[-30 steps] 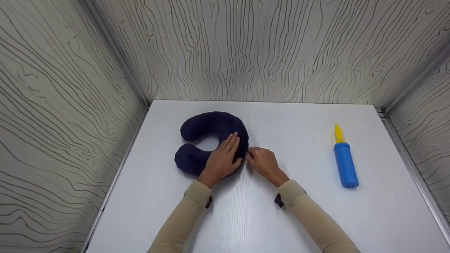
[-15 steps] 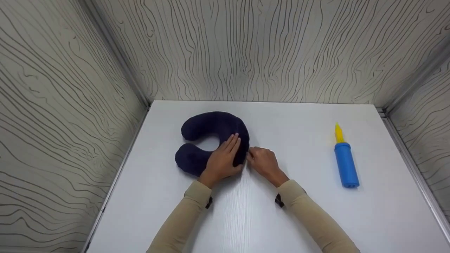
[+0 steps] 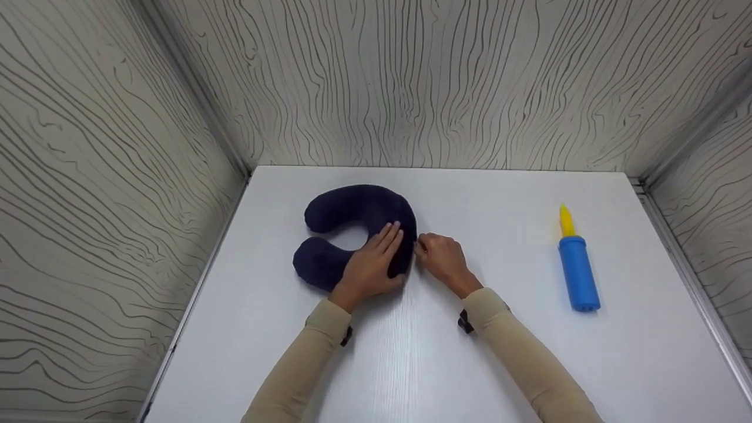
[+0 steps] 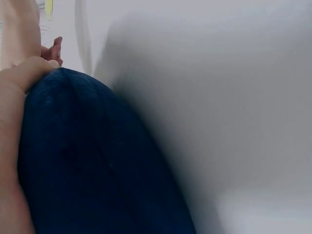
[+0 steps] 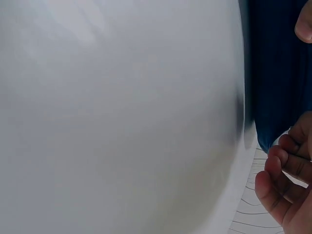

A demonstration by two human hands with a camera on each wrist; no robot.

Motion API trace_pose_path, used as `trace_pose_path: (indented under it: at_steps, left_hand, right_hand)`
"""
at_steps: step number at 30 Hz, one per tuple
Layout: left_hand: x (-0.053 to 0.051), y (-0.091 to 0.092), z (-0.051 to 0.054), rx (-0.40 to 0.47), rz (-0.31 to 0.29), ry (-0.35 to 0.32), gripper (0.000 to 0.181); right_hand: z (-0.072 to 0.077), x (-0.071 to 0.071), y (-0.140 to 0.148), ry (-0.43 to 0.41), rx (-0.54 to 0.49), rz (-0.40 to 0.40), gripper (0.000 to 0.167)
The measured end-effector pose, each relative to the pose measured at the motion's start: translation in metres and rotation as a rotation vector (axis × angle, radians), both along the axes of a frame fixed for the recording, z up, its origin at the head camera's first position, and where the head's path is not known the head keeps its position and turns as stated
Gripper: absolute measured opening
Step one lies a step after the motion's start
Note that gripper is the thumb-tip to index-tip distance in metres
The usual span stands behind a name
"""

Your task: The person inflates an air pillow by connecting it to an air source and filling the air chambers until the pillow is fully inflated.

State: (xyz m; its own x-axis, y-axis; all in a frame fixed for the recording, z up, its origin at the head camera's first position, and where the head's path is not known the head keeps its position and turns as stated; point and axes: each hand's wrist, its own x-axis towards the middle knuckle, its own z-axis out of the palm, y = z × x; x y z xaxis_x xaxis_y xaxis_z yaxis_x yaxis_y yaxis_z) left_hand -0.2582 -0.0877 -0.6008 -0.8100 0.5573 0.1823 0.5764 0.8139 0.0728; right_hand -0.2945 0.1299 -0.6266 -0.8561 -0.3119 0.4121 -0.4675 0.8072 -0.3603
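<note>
A dark navy U-shaped neck pillow [image 3: 358,202] lies on the white table in the head view, its opening toward the left. My left hand [image 3: 370,264] rests flat across its lower right part, fingers extended and pointing away from me. At the pillow's outer right edge, my right hand [image 3: 443,258] has its fingers curled, thumb and forefinger pinching at the seam. Whatever small part lies between those fingertips is hidden. The right wrist view shows the curled fingers of that hand [image 5: 290,170] against the blue fabric [image 5: 275,63].
A blue hand pump [image 3: 578,273] with a yellow nozzle [image 3: 566,221] lies on the right side of the white table [image 3: 499,200]. Wood-grain patterned panels [image 3: 411,82] stand behind and on both sides of the table.
My right hand has moved slightly away from me along the pillow's outer edge. The left hand stays on the pillow in nearly the same place.
</note>
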Motion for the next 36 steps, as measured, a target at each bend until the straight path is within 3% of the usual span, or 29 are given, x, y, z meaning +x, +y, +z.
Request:
trace_pose_path:
  at_steps: [7, 13, 20, 25, 31, 36]
  left_hand:
    - [-0.002, -0.009, 0.004, 0.04, -0.072, 0.039, 0.095]
    - [0.002, -0.016, 0.005, 0.13, -0.11, 0.11, 0.071]
    - [0.004, -0.002, 0.012, 0.184, -0.028, 0.131, 0.061]
    - [0.004, 0.015, 0.017, 0.204, 0.048, 0.091, 0.059]
    - [0.003, 0.025, 0.017, 0.114, 0.113, 0.032, 0.058]
    - [0.005, 0.024, 0.013, 0.04, 0.089, -0.007, 0.057]
  right_hand:
    - [0.004, 0.009, 0.003, 0.005, -0.031, 0.031, 0.019]
    - [0.005, 0.022, 0.002, -0.048, -0.054, 0.071, 0.017]
    - [0.005, 0.035, 0.001, -0.042, -0.069, 0.084, 0.015]
    - [0.006, 0.044, -0.002, -0.061, -0.1, 0.11, 0.014]
    - [0.003, 0.053, -0.007, -0.079, -0.107, 0.152, 0.007]
    - [-0.005, 0.06, -0.005, -0.073, -0.076, 0.148, 0.008]
